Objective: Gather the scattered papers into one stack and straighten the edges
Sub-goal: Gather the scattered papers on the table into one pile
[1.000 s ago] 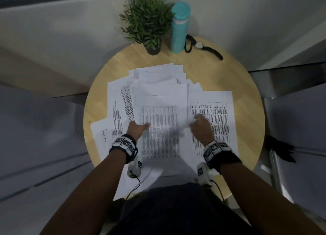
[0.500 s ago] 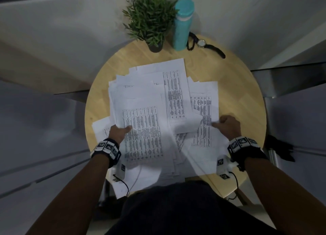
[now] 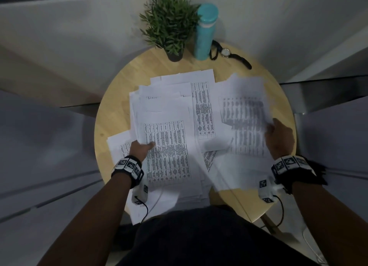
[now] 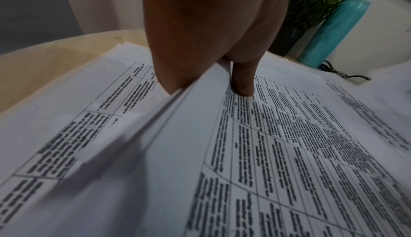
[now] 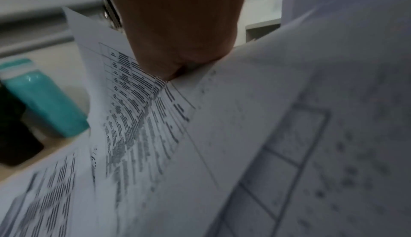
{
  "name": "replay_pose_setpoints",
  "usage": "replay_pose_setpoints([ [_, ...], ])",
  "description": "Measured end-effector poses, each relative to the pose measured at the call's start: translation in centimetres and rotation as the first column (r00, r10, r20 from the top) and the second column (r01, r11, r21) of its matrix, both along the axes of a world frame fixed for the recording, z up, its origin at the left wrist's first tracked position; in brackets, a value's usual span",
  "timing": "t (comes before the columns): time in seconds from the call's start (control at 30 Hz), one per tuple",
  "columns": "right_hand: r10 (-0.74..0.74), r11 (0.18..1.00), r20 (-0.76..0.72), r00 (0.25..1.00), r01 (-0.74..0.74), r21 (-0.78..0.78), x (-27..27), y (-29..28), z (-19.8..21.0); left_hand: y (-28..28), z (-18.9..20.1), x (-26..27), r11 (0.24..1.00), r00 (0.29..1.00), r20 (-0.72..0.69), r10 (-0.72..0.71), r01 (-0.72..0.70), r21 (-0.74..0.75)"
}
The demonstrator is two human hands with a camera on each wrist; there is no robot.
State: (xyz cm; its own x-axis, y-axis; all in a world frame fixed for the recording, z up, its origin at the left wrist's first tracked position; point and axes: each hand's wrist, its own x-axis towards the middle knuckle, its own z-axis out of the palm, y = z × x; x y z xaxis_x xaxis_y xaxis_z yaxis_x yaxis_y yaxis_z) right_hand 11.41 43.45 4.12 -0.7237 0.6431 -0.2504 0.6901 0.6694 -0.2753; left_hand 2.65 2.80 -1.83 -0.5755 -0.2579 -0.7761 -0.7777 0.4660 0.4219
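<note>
On the round wooden table: I see white printed paper sheets spread overlapping, not yet squared.
Left hand: my thumb lies on top of the left bundle's edge, fingers tucked beneath, pinching it.
Right hand: I grip a few blurred sheets at their right edge, raised off the pile.
Far edge: green potted plant, teal cylindrical bottle, black wristwatch beside it.
</note>
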Motion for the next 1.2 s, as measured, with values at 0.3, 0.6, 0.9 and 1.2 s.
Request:
replay_pose_setpoints([
  [0.3,-0.105,0.993,-0.279,0.954,0.084,-0.088,0.3,6.2,7.0,0.7,1.0,-0.4,1.0,1.0,0.024,0.011,-0.011,0.005],
  [0.6,0.012,0.934,-0.136,0.991,-0.06,-0.351,-0.1,-1.9,1.8,2.5,1.4,0.7,0.987,0.998,0.006,0.057,-0.057,0.152],
  [0.9,0.43,0.794,0.046,0.902,-0.353,-0.495,-1.2,-10.1,-4.0,3.6,1.1,1.4,0.963,0.996,0.005,0.094,-0.092,0.255],
  [1.2,0.528,0.676,0.266,0.806,-0.21,-0.706,-1.8,-13.9,-3.5,3.7,0.4,1.4,0.943,0.99,0.046,0.133,-0.141,0.301],
])
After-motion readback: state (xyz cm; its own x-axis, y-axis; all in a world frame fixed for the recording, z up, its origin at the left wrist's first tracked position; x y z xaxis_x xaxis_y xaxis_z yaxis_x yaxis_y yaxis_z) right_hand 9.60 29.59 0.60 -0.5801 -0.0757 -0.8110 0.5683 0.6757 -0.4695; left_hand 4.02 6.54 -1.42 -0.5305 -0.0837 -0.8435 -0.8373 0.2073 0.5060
